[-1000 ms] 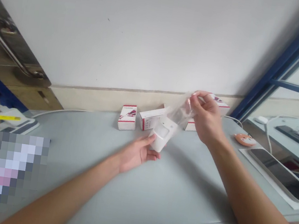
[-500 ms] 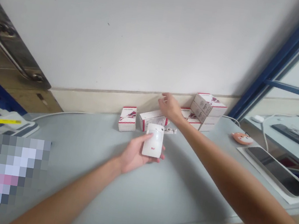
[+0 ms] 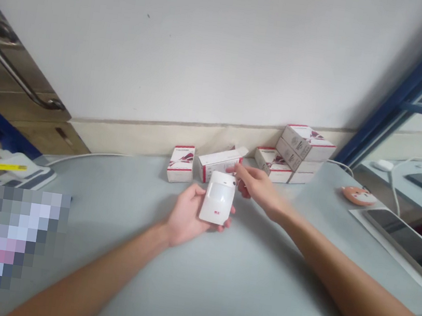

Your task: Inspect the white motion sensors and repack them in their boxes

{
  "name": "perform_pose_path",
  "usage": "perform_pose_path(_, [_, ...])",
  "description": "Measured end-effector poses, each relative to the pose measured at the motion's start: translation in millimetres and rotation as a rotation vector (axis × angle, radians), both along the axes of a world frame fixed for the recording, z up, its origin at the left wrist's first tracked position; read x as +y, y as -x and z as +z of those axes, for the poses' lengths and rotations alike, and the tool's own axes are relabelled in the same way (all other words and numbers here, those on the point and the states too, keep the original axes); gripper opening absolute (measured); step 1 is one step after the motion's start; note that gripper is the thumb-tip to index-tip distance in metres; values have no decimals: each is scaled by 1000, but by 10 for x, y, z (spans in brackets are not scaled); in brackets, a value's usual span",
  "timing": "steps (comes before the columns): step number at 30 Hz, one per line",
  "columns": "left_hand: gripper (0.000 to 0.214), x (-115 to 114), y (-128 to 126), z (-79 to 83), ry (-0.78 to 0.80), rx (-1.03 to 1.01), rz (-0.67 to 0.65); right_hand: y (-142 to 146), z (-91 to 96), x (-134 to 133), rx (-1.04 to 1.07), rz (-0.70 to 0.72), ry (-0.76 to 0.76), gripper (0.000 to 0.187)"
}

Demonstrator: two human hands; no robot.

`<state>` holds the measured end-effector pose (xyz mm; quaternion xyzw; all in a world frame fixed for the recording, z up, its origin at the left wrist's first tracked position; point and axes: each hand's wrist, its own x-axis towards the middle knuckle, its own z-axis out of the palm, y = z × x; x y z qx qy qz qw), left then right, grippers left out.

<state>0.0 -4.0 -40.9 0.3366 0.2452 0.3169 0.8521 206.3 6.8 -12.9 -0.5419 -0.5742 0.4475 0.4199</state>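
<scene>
The right hand (image 3: 256,185) is coming back from the far cartons and is now reaching in toward the white plastic motion detector (image 3: 218,198), its fingers loosely curled and gripping nothing, their tips just beside the detector's upper right corner; whether they are touching it is hard to tell. The left hand (image 3: 187,216) is cradling the detector upright on its palm, with the thumb pressing against its left edge and the fingertips curling round from behind. The detector's smooth, matte casing is showing a faceted lens panel and a small red mark, and it is hovering above the pale grey tabletop (image 3: 240,287). Along the far edge, a single white carton with red trim (image 3: 181,164) is standing beside an open carton (image 3: 220,162), while a stack of similar cartons (image 3: 305,149) is resting further right against the wall. An orange cat-faced trinket (image 3: 358,195) is sitting further right still.
</scene>
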Motion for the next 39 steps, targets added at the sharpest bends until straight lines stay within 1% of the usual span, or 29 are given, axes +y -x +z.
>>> perform_pose_path(2, [50, -8, -3, -8, -14, 20, -2, 25, -25, 2, 67, 62, 67, 52])
perform_pose_path(4, [51, -16, -7, -15, -22, 39, 11, 43, -29, 7, 117, 83, 73, 50])
perform_pose_path(9, [50, -23, -12, 9, -34, 61, 28, 44, -48, 8, 168, 74, 64, 46])
perform_pose_path(11, [49, -30, -11, 38, -48, 84, 11, 15, -59, 30, 182, 31, 43, 48])
perform_pose_path(15, [48, -46, -2, 93, -77, 144, -74, -128, -6, 102, 304, -105, -57, 52])
perform_pose_path(17, [46, -39, 11, 102, -73, 147, -111, -220, 67, 127, 362, -118, -121, 50])
perform_pose_path(20, [43, -15, 35, 88, -43, 119, -185, -370, 196, 159, 420, -136, -207, 47])
perform_pose_path(24, [38, -4, 44, 51, 33, 77, -332, -625, 309, 251, 481, -265, -344, 46])
perform_pose_path(26, [35, 0, 45, 35, 112, 69, -403, -743, 332, 300, 502, -300, -362, 47])
perform_pose_path(29, [31, 29, 65, 13, 193, 87, -460, -847, 354, 334, 543, -313, -349, 48])
perform_pose_path(34, [36, 82, 105, -16, 184, 113, -504, -956, 428, 319, 707, -341, -379, 35])
perform_pose_path(37, [36, 72, 100, -17, 169, 93, -536, -1099, 480, 307, 855, -369, -411, 25])
perform_pose_path(39, [38, 55, 86, -7, 156, 84, -563, -1209, 511, 297, 956, -367, -411, 22])
